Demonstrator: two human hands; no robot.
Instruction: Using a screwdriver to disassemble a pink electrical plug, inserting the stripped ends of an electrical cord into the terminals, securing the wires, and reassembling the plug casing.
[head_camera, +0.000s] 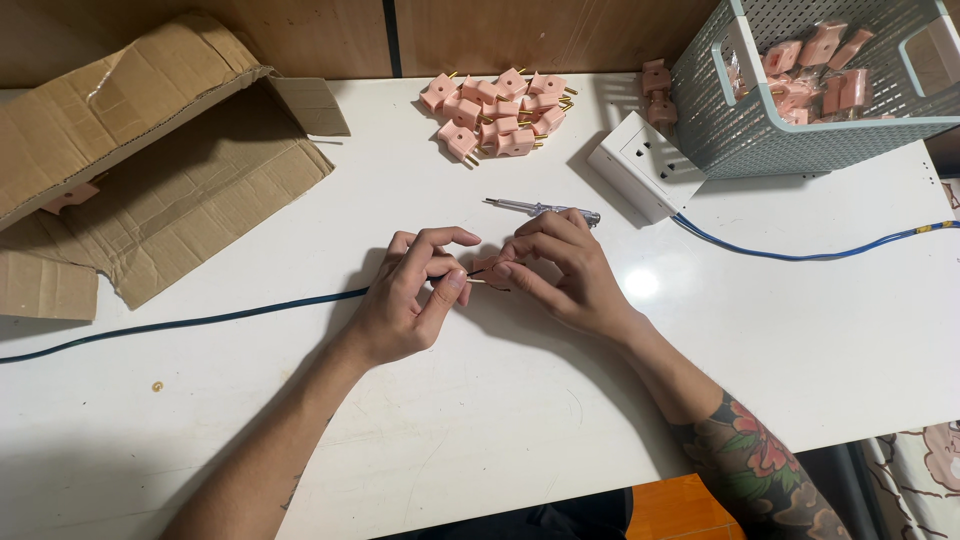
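Observation:
My left hand (410, 295) pinches the end of a dark blue cable (200, 321) that runs off to the left across the white table (500, 440). My right hand (560, 270) holds a small pink plug (490, 265) with brass pins against the cable's end. The two hands meet fingertip to fingertip at the table's middle. Most of the plug is hidden by my fingers.
A pile of pink plugs (497, 112) lies at the back. A screwdriver tester (540, 209) lies just behind my hands. A white socket strip (645, 165) with a blue cord (810, 252) sits beside a grey-green basket (800, 130) of bagged plugs. Flattened cardboard (150, 170) covers the left.

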